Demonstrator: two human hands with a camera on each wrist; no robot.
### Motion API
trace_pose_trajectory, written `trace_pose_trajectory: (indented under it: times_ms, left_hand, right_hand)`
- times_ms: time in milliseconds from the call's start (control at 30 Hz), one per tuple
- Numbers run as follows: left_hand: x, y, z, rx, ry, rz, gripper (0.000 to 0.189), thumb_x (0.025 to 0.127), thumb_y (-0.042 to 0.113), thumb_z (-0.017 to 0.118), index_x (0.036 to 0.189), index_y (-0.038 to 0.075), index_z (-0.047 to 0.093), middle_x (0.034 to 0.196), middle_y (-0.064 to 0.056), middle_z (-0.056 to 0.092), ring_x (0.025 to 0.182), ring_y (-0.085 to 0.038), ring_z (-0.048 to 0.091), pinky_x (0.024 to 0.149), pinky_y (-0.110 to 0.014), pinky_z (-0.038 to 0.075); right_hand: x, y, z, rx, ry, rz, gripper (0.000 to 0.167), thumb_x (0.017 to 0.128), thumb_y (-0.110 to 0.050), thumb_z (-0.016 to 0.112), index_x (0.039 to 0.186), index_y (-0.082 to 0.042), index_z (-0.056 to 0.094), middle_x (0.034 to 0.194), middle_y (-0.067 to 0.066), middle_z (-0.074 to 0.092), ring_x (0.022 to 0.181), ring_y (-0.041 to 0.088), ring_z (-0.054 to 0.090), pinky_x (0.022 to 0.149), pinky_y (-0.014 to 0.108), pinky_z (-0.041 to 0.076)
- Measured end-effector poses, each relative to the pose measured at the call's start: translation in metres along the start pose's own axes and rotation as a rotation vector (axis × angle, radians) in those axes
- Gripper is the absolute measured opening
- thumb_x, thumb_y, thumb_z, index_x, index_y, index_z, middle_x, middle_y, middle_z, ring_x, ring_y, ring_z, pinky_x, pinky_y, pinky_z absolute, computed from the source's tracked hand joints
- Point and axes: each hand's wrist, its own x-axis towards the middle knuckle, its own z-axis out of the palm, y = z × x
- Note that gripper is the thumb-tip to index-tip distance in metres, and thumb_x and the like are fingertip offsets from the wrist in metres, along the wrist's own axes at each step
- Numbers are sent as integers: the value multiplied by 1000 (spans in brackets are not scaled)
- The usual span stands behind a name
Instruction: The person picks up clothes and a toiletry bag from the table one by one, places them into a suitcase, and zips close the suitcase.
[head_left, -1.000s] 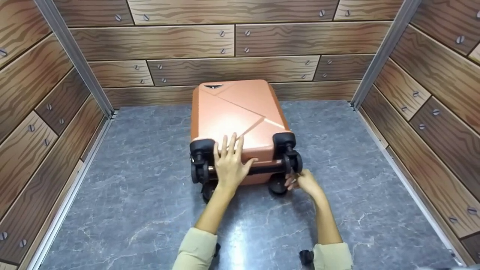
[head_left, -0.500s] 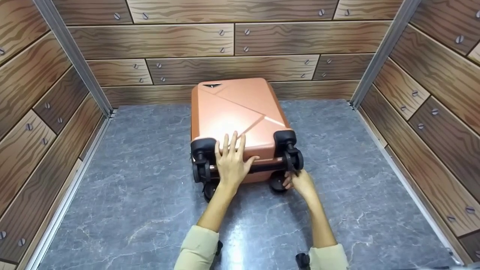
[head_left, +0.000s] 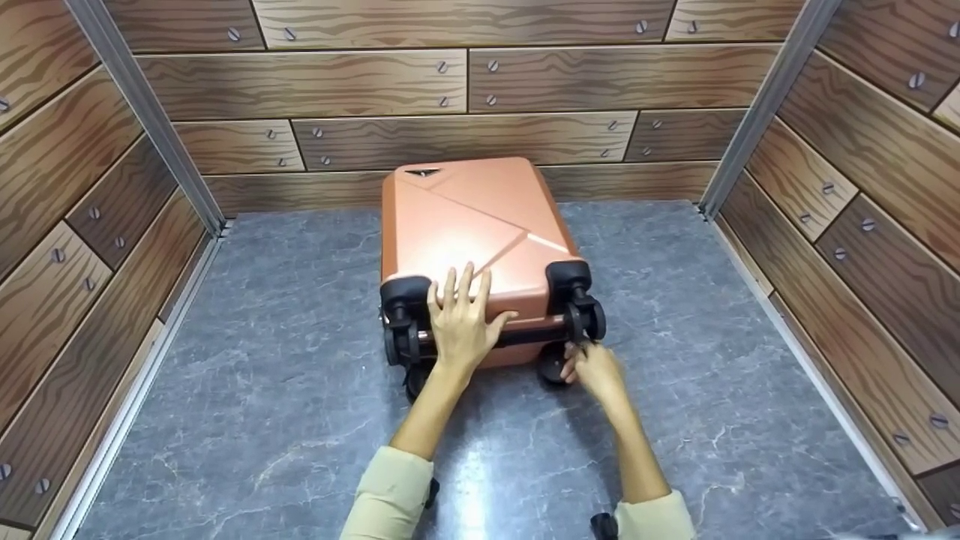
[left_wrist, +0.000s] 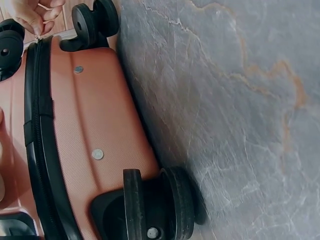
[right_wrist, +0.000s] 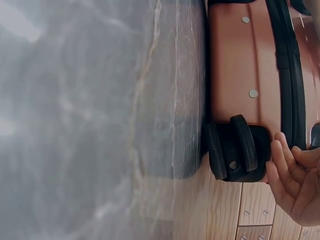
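A rose-orange hard-shell suitcase (head_left: 480, 217) lies flat on the floor, its wheeled end toward me. My left hand (head_left: 459, 334) rests with spread, straight fingers on the near edge of its upper shell, beside the left wheel. At the near right corner, between the upper and lower wheels, my right hand (head_left: 598, 369) pinches a small zipper pull (left_wrist: 37, 37) between thumb and finger. The black zipper (right_wrist: 294, 95) runs across the wheeled end and looks closed along the visible stretch. In the head view, the wheel partly hides the right fingertips.
Black double wheels (head_left: 585, 321) jut from the suitcase corners. Grey marbled flooring (head_left: 285, 360) surrounds the suitcase. Wood-print walls (head_left: 337, 82) stand behind and at both sides, joined by metal corner posts (head_left: 161, 120).
My right hand has shifted slightly left along the wheeled end, its forearm following. The left hand stays in place on the suitcase, which has hardly moved.
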Motion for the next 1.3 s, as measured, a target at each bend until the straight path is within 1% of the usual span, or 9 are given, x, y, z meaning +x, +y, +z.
trace_pose_trajectory:
  times_ms: [133,267,400,633,933,1033,1167,1233,1300]
  left_hand:
    - [1,0,-1,-5,-6,-5,67,75,65,57,120,16,62,128,-10,52,121,-32,41,100,-50,24]
    - [2,0,0,-4,-15,-10,68,75,66,56,120,16,62,128,-10,53,121,-32,41,101,-50,24]
    - [2,0,1,-4,-16,-11,68,74,65,57,121,16,62,128,-10,52,121,-32,41,101,-50,24]
    - [2,1,0,-15,-29,-20,68,74,65,58,121,17,62,129,-10,52,122,-31,40,102,-49,23]
    - [1,1,1,-30,-40,-29,68,73,65,59,122,17,61,130,-9,50,123,-30,39,103,-49,21]
    - [-2,1,1,-35,-29,-36,68,72,64,61,122,18,61,130,-8,51,123,-30,39,103,-49,21]
    - [-4,0,0,-23,-37,-37,69,72,65,61,123,18,60,130,-8,51,123,-29,38,104,-48,21]
    - [-4,1,-1,-15,-47,-32,70,72,65,60,124,18,59,131,-7,50,124,-29,38,104,-48,20]
    - [-4,1,-1,-9,-56,-26,70,72,65,60,125,19,58,132,-7,49,125,-29,37,105,-48,19]
  right_hand:
    - [0,-2,3,20,1,6,24,95,-14,48,79,-2,62,55,0,62,50,20,62,53,28,44]
    - [-2,-8,9,71,-33,-48,21,94,-11,49,81,0,61,53,2,60,47,21,60,48,26,43]
    - [-3,-15,15,68,-43,-100,17,94,-9,50,82,-1,59,50,0,58,45,21,59,46,27,43]
    - [-5,-22,21,56,-61,-108,18,93,-9,51,79,-2,59,50,-2,57,44,19,58,45,28,44]
    - [-7,-36,33,59,-99,-178,17,93,-8,51,80,0,60,49,-4,56,43,17,58,43,28,45]
    - [-8,-35,35,123,-146,-170,19,94,-8,50,81,2,59,50,-2,57,45,23,60,44,30,47]
    - [-8,-31,35,272,-222,-150,22,95,-6,48,81,8,56,53,6,59,50,35,60,47,44,50]
    - [-7,-29,34,320,-244,-139,22,95,-6,47,81,9,55,55,9,59,51,36,60,49,50,49]
    - [-7,-27,33,349,-257,-126,22,95,-7,47,81,8,55,56,10,60,51,35,60,51,53,49]
